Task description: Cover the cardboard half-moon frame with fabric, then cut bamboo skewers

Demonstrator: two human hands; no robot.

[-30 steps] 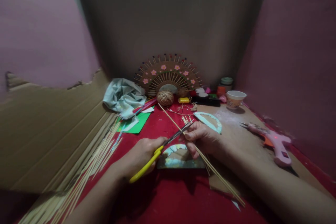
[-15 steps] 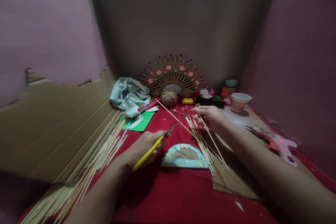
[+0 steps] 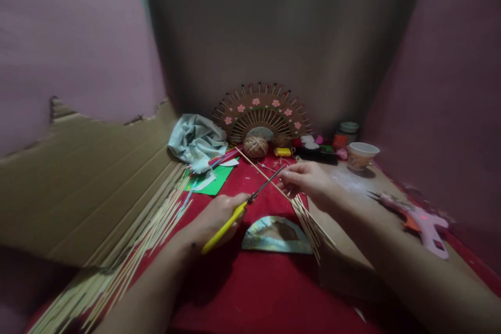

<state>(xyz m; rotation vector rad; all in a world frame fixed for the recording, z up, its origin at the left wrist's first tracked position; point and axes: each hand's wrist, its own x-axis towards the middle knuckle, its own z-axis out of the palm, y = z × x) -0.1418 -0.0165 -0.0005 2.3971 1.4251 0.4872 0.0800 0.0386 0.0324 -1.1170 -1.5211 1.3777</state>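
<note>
My left hand [image 3: 223,214] is closed around yellow-handled scissors [image 3: 225,229], whose dark blades point up and to the right. Close to the blade tips is my right hand [image 3: 303,180], its thumb and fingers pinched together; whatever they hold is hidden. A long thin wooden stick [image 3: 258,169] slants behind the blades and passes by the right hand's lower fingers. Below that hand lies a small bundle of wooden sticks [image 3: 307,224]. Nearer to me, a half-ring covered in light blue patterned fabric [image 3: 258,240] rests on the red tabletop [image 3: 235,292].
A flower-decorated fan [image 3: 258,104] stands at the back behind a twine ball [image 3: 255,146]. Crumpled cloth [image 3: 198,138], green paper [image 3: 219,180] and many sticks [image 3: 148,235] lie left, beside cardboard [image 3: 97,177]. A paper cup [image 3: 362,156] and a pink glue gun [image 3: 426,224] are right.
My right hand has moved slightly left and down toward the scissor tips. The stick seen under its fingers before no longer shows there. The whole view has shifted a little.
</note>
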